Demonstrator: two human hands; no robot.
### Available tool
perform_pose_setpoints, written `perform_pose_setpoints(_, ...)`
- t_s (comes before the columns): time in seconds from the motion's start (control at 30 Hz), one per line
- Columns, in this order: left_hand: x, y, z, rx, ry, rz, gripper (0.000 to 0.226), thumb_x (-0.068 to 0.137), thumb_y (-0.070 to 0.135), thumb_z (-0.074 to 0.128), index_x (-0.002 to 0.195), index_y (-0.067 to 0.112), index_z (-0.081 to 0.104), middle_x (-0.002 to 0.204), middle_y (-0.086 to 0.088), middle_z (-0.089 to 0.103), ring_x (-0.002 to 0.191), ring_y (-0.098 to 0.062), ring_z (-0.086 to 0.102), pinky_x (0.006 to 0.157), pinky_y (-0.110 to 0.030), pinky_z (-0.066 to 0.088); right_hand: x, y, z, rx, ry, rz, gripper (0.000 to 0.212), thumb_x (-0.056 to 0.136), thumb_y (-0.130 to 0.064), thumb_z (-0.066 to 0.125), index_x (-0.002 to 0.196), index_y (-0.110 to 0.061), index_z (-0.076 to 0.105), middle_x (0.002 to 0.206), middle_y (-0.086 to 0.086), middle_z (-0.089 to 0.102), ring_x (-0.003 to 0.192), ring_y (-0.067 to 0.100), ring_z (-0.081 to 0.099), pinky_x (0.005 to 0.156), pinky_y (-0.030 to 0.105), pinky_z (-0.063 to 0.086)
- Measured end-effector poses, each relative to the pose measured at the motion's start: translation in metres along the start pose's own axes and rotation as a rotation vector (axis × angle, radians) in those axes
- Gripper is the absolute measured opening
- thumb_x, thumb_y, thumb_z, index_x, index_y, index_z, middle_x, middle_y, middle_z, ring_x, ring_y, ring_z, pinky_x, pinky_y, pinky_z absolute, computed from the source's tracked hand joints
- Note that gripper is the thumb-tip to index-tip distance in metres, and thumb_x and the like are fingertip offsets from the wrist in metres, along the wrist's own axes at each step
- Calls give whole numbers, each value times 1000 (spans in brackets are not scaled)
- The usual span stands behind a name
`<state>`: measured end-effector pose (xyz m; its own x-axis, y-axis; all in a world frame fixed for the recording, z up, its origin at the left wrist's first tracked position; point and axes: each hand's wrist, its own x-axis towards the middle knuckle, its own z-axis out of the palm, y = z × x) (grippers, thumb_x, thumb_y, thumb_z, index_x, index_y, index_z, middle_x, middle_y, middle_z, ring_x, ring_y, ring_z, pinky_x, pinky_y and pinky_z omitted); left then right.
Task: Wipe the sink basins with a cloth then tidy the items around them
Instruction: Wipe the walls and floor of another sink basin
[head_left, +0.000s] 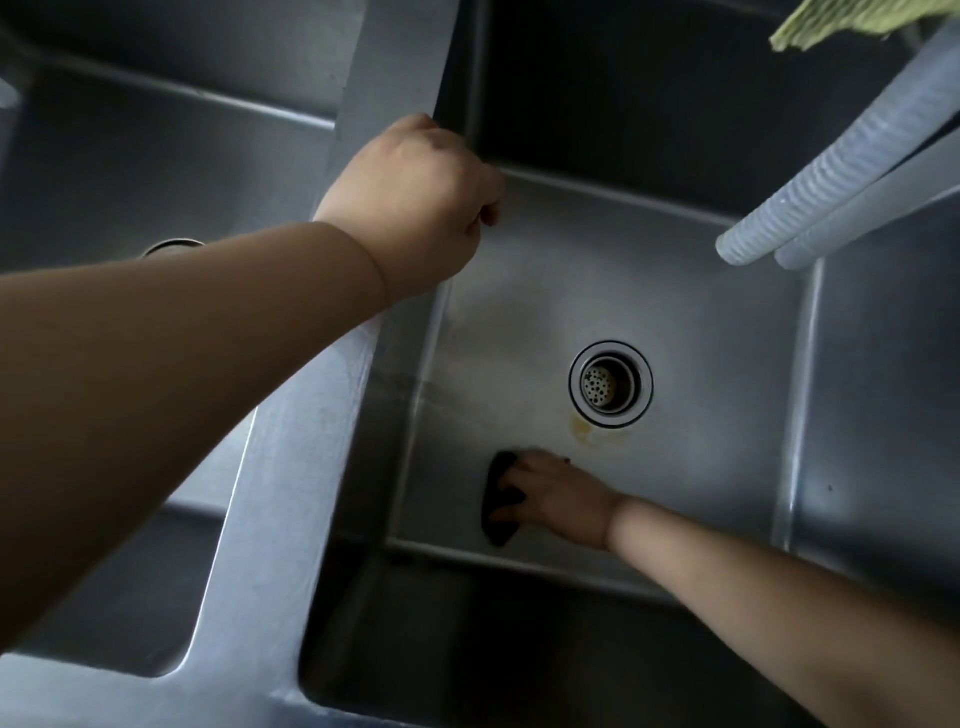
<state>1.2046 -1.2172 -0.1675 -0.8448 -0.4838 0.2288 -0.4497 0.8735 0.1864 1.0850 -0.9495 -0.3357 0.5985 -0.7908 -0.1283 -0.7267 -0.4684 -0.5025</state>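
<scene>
I look straight down into a steel double sink. The right basin (727, 467) has a round drain (610, 384) with a yellowish stain just in front of it. My right hand (556, 499) reaches down to the basin floor near the front left corner and grips a dark cloth (496, 506), pressing it flat on the steel. My left hand (421, 202) rests on the divider (311, 415) between the basins, its fingers curled over the divider's edge. The left basin (156, 156) lies beyond my left forearm, its drain mostly hidden.
Two pale ribbed hoses (841, 171) slant down into the right basin from the upper right. A green cloth (852, 23) hangs at the top right edge. The near sink rim (104, 696) runs along the bottom left.
</scene>
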Motion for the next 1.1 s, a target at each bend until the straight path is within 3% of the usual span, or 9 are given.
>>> perform_pose_setpoints(0.13,0,-1,2,5,8,3,23,76,7,54,88,15,71,79,-9,68,81,-35,60,84,-37,43,25,54,-34,-24,148,329,20,92,-22,55,106,-27,69,108,5,53,106,26,45,80,24,31)
perform_pose_setpoints(0.3,1,-1,2,7,7,16,23,75,6,55,88,14,72,78,-10,68,80,-35,60,82,-37,43,46,99,-70,16,269,752,21,85,-31,61,102,-21,66,104,6,50,102,26,47,91,34,41)
perform_pose_setpoints(0.37,1,-1,2,6,5,16,22,75,6,54,88,14,72,78,-11,68,81,-36,60,83,-38,43,46,91,-63,33,282,719,33,83,-15,58,114,-22,68,108,13,55,103,35,48,90,35,40)
perform_pose_setpoints(0.5,1,-1,2,4,-1,11,23,76,9,52,89,14,71,79,-12,67,82,-37,60,83,-39,45,22,60,-34,136,289,680,49,72,6,67,112,-23,69,103,12,60,94,36,54,84,33,42)
perform_pose_setpoints(0.63,1,-1,3,16,19,22,24,75,10,52,88,13,71,77,-12,67,79,-36,60,83,-38,44,-12,15,-23,296,133,775,33,82,-10,62,109,-29,68,106,1,54,101,24,46,84,25,34)
perform_pose_setpoints(0.7,1,-1,2,21,22,29,22,74,9,53,87,12,71,75,-12,67,78,-36,60,82,-38,44,-33,-10,-19,286,-54,701,44,88,-2,52,121,-30,62,116,3,46,108,21,35,88,28,28)
perform_pose_setpoints(0.93,1,1,-2,26,14,34,19,73,6,57,84,12,71,73,-12,67,75,-34,61,81,-35,43,-81,-26,-9,322,-307,574,42,95,-8,44,126,-33,57,125,5,43,112,18,28,90,26,23)
perform_pose_setpoints(1.03,1,2,-3,25,11,38,19,73,7,57,83,12,72,73,-11,67,75,-34,62,80,-35,43,-79,-16,-14,283,-341,501,27,94,-25,50,120,-29,59,119,-1,46,106,12,34,84,22,23)
perform_pose_setpoints(1.1,1,2,-2,29,9,40,20,73,7,56,84,12,72,74,-11,67,76,-34,62,81,-35,43,-75,-5,-22,183,-311,417,31,88,-43,57,112,-24,60,110,-4,48,101,10,42,81,21,28)
